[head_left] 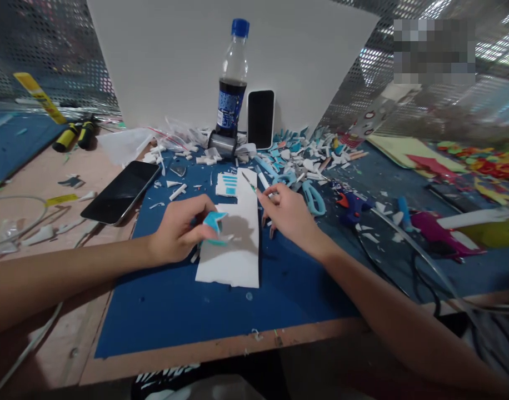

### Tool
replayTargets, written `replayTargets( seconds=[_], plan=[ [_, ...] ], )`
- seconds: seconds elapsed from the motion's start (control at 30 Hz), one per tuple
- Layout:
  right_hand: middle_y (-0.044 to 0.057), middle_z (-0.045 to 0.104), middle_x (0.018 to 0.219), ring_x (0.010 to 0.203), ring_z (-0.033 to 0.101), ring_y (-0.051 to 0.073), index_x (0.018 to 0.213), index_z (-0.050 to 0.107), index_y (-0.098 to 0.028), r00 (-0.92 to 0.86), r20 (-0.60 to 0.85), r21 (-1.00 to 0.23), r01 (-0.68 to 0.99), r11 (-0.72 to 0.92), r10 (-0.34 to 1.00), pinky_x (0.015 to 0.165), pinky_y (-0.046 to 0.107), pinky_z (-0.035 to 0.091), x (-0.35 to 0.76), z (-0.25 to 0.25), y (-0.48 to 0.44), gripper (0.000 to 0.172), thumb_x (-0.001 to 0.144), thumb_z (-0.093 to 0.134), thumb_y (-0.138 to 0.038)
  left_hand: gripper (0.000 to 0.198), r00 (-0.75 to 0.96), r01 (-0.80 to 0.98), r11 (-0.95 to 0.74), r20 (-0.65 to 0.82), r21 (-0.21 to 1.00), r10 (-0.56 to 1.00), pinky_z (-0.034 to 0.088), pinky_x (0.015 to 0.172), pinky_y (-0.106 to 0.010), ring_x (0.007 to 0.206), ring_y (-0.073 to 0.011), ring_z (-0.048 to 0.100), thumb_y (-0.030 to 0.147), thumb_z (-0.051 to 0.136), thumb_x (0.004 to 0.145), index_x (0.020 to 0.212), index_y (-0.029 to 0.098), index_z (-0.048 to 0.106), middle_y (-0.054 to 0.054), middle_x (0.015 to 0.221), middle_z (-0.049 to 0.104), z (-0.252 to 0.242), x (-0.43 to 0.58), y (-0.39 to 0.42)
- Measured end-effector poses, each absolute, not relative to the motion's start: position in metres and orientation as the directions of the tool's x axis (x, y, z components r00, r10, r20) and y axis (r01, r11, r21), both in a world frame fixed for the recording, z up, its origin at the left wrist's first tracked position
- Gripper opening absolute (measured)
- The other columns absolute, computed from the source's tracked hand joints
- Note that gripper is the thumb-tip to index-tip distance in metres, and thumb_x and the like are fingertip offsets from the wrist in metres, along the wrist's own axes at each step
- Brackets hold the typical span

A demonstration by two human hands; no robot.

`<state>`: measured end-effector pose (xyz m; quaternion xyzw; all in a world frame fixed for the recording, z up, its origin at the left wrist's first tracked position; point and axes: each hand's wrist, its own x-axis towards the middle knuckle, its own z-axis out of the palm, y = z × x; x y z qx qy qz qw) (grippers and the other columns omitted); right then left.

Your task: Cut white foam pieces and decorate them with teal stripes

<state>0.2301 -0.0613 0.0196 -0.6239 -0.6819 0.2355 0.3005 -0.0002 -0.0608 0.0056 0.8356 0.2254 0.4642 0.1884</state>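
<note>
Though two hands (179, 229) (290, 214), one slim tool (250, 183)

Bare forearms (91, 269), black clothing (250, 369) with white markings (168, 374)

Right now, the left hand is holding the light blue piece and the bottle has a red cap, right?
Not quite: the bottle has a blue cap, not a red one, as the head view shows. The left hand does hold the light blue piece.

Turquoise piece (213, 220), white sheet (233, 265), blue mat (171, 316)
</note>
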Motion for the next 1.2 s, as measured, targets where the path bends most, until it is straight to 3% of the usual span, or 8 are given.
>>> replayTargets(
  seconds=[0.23, 0.33, 0.47, 0.6, 0.73, 0.87, 1.03, 1.2],
  plan=[
    [0.005, 0.067, 0.098, 0.038, 0.055, 0.006, 0.105, 0.049, -0.019, -0.189, 0.134, -0.862, 0.463, 0.208, 0.973, 0.04, 0.024, 0.047, 0.221, 0.019, -0.068, 0.023, 0.092, 0.049, -0.038, 0.05, 0.592, 0.346, -0.923, 0.802, -0.168, 0.076, 0.041, 0.043, -0.021, 0.042, -0.0105, 0.049, 0.064, 0.061, 0.077, 0.06, 0.019, 0.049, 0.002, 0.045, 0.049, 0.014, -0.009, -0.054],
    [-0.001, 0.064, 0.077, 0.036, 0.052, 0.007, 0.104, 0.048, -0.02, -0.168, 0.146, -0.937, 0.294, 0.19, 0.975, 0.035, 0.022, 0.043, 0.217, 0.018, -0.068, 0.027, 0.092, 0.049, -0.044, 0.05, 0.589, 0.375, -0.881, 0.808, -0.287, -0.012, 0.041, 0.041, -0.021, 0.041, -0.0106, 0.05, 0.063, 0.065, 0.075, 0.056, 0.02, 0.048, 0.003, 0.044, 0.049, 0.012, -0.008, -0.053],
    [-0.009, 0.042, 0.048, 0.029, 0.033, 0.005, 0.089, 0.052, -0.019, -0.288, -0.026, -0.988, 0.153, 0.019, 0.957, 0.029, 0.021, 0.029, 0.212, 0.02, -0.072, 0.037, 0.091, 0.043, -0.056, 0.054, 0.601, 0.405, -0.867, 0.799, -0.289, 0.015, 0.041, 0.04, -0.021, 0.04, -0.0101, 0.048, 0.067, 0.061, 0.075, 0.052, 0.02, 0.046, 0.003, 0.043, 0.047, 0.009, -0.008, -0.053],
    [-0.007, 0.045, 0.053, 0.031, 0.037, 0.006, 0.094, 0.053, -0.018, -0.226, -0.02, -0.922, 0.382, 0.069, 0.974, 0.032, 0.022, 0.032, 0.212, 0.017, -0.074, 0.038, 0.084, 0.057, -0.054, 0.055, 0.596, 0.395, -0.868, 0.803, -0.302, -0.007, 0.041, 0.04, -0.022, 0.041, -0.0109, 0.049, 0.069, 0.061, 0.073, 0.054, 0.02, 0.047, 0.002, 0.044, 0.048, 0.008, -0.008, -0.054],
    [0.01, 0.063, 0.095, 0.075, 0.065, 0.02, 0.125, 0.042, -0.016, -0.129, 0.204, -0.807, 0.538, 0.242, 0.97, 0.061, 0.032, 0.054, 0.215, 0.01, -0.072, 0.055, 0.083, 0.059, -0.046, 0.053, 0.597, 0.427, -0.857, 0.802, -0.29, 0.026, 0.042, 0.041, -0.021, 0.041, -0.0103, 0.05, 0.068, 0.055, 0.079, 0.057, 0.02, 0.048, 0.002, 0.044, 0.049, 0.008, -0.007, -0.055],
    [0.02, 0.051, 0.128, 0.11, 0.057, 0.028, 0.133, 0.038, -0.015, -0.144, 0.258, -0.767, 0.57, 0.293, 0.955, 0.086, 0.044, 0.053, 0.212, 0.01, -0.074, 0.06, 0.084, 0.058, -0.043, 0.042, 0.582, 0.406, -0.873, 0.813, -0.27, 0.019, 0.044, 0.044, -0.021, 0.043, -0.011, 0.053, 0.059, 0.054, 0.086, 0.072, 0.019, 0.053, 0.002, 0.049, 0.054, 0.008, -0.006, -0.055],
    [0.018, 0.051, 0.125, 0.109, 0.058, 0.024, 0.118, 0.046, -0.017, -0.18, 0.301, -0.76, 0.548, 0.35, 0.936, 0.089, 0.04, 0.053, 0.21, 0.011, -0.077, 0.039, 0.087, 0.052, -0.04, 0.038, 0.594, 0.404, -0.899, 0.796, -0.17, 0.116, 0.041, 0.044, -0.02, 0.043, -0.0107, 0.052, 0.051, 0.044, 0.094, 0.084, 0.016, 0.052, 0.002, 0.051, 0.054, 0.009, -0.002, -0.055],
    [0.011, 0.054, 0.1, 0.081, 0.058, 0.019, 0.092, 0.047, -0.019, 0.03, 0.483, -0.621, 0.716, 0.318, 0.875, 0.072, 0.036, 0.053, 0.231, 0.013, -0.058, 0.012, 0.084, 0.049, -0.028, 0.05, 0.674, 0.463, -0.879, 0.69, -0.117, 0.263, 0.036, 0.042, -0.021, 0.04, -0.0106, 0.046, 0.055, 0.027, 0.097, 0.074, 0.016, 0.049, 0.002, 0.048, 0.049, 0.01, -0.001, -0.054]
  ],
)
